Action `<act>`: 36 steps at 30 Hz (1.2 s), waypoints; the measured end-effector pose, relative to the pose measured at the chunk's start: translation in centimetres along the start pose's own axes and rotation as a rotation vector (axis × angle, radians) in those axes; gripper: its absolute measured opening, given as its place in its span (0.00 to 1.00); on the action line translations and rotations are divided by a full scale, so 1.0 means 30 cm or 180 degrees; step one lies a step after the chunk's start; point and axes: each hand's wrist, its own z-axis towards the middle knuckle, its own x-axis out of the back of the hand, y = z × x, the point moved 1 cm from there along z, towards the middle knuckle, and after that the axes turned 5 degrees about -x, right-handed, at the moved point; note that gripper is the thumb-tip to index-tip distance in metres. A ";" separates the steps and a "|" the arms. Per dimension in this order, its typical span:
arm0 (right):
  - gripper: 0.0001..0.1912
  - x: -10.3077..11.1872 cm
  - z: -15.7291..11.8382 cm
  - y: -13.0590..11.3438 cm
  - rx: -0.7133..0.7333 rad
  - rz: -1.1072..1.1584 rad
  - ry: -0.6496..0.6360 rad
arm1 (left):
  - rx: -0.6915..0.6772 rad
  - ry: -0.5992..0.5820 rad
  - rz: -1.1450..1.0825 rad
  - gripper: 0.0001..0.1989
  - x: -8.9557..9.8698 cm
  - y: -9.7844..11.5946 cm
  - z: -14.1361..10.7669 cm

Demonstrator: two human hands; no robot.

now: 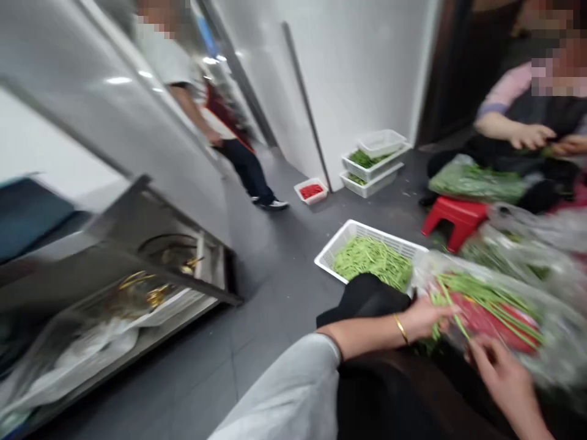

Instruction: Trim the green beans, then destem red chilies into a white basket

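Note:
My left hand (428,318) is closed around several long green beans (446,299), a gold bangle on its wrist. One bean runs from it down to my right hand (504,373), whose thumb and fingers pinch its lower end. Just beyond, more long green beans (498,296) lie on a red package (493,321) and a clear plastic bag (550,342). Past my knee stands a white basket (332,256) holding shorter lengths of green bean (369,256). Motion blurs the fingertips somewhat.
A red stool (456,214) bears a bag of greens (477,180), with a seated co-worker (513,122) behind it. White baskets of greens (367,183) and a tub of red pieces (312,190) sit by the wall. Another person (243,159) stands farther off; a metal shelf (183,281) is left.

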 end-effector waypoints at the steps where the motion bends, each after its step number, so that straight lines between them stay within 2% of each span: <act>1: 0.11 0.006 -0.031 -0.053 -0.0181 -0.0119 -0.0075 | -0.0151 0.0012 0.0235 0.22 -0.010 0.023 -0.030; 3: 0.15 -0.006 -0.054 -0.133 0.0064 -0.0151 -0.0867 | -0.0129 -0.0232 0.0769 0.21 -0.019 0.058 -0.061; 5: 0.14 -0.022 -0.043 -0.150 0.0199 -0.0247 -0.1800 | -0.0132 -0.0460 0.1038 0.22 -0.017 0.082 -0.068; 7: 0.10 -0.014 -0.022 -0.117 -0.0211 -0.0492 -0.2317 | -0.0057 -0.0697 0.1122 0.23 -0.009 0.102 -0.075; 9: 0.10 0.019 0.005 -0.076 -0.0787 -0.0279 -0.2251 | 0.0091 -0.0950 0.1125 0.27 -0.001 0.117 -0.093; 11: 0.20 0.058 0.037 -0.059 -0.1188 0.0615 -0.1741 | 0.0252 -0.1226 0.1128 0.29 0.003 0.126 -0.117; 12: 0.24 0.073 0.055 -0.063 -0.1274 0.1169 -0.1429 | 0.0310 -0.1342 0.1118 0.30 0.002 0.128 -0.129; 14: 0.24 0.084 0.090 -0.090 -0.1312 0.2003 -0.0902 | 0.0359 -0.1463 0.1053 0.29 -0.002 0.128 -0.145; 17: 0.20 0.064 0.125 -0.139 -0.1266 0.2209 -0.0418 | 0.0284 -0.1399 0.0981 0.24 -0.004 0.121 -0.153; 19: 0.21 0.045 0.130 -0.155 -0.1259 0.2213 -0.0490 | 0.0272 -0.1313 0.1041 0.23 0.006 0.115 -0.155; 23: 0.23 0.017 0.105 -0.140 -0.1264 0.2323 -0.1312 | 0.0629 -0.1420 0.1225 0.23 0.036 0.088 -0.156; 24: 0.22 0.010 0.100 -0.129 -0.1243 0.2069 -0.1265 | 0.0766 -0.1461 0.1210 0.21 0.039 0.077 -0.154; 26: 0.21 -0.007 0.101 -0.099 -0.1201 0.1115 -0.0833 | 0.1027 -0.1301 0.0997 0.19 0.039 0.049 -0.141; 28: 0.18 -0.031 0.109 -0.064 -0.1293 -0.0044 -0.0467 | 0.1157 -0.0759 0.0694 0.17 0.035 0.026 -0.123; 30: 0.13 -0.056 0.112 -0.027 -0.1531 -0.0818 -0.0482 | 0.1007 -0.0177 0.0593 0.16 0.036 0.018 -0.105; 31: 0.12 -0.067 0.108 -0.013 -0.1683 -0.0913 -0.0626 | 0.0804 0.0013 0.0649 0.17 0.038 0.021 -0.097; 33: 0.13 -0.087 0.086 -0.002 -0.1917 -0.0495 -0.1082 | 0.0275 0.0132 0.0898 0.19 0.045 0.036 -0.086; 36: 0.16 -0.110 0.040 -0.038 -0.1910 0.0681 -0.1670 | -0.0296 -0.0081 0.1452 0.21 0.049 0.051 -0.080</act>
